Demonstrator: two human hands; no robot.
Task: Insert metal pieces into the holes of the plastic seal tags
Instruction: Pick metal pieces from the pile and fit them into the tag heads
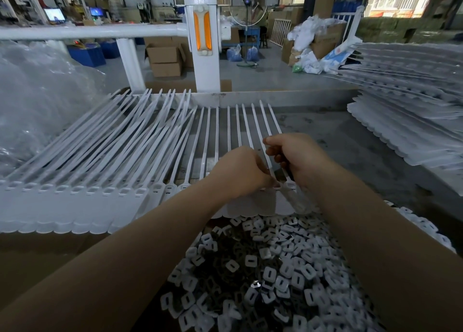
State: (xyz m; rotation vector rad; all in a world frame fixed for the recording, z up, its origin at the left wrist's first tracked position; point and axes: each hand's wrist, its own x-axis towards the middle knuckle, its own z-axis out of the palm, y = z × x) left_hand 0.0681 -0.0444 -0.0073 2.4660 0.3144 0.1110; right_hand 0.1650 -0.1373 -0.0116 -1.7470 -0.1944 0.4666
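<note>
Seating a metal piece into a seal tag [260, 201] hole near the worktop's [350, 146] front edge.
Left hand [240, 172] and right hand [298, 156] both curled, pinching that tag; keep piece square, press flush.

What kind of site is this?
Most likely a small factory or assembly workshop. Long rows of white plastic seal tags lie on the bench, a bin of loose metal pieces sits below the hands, and cardboard boxes and bagged stock stand on the concrete floor behind.
</note>
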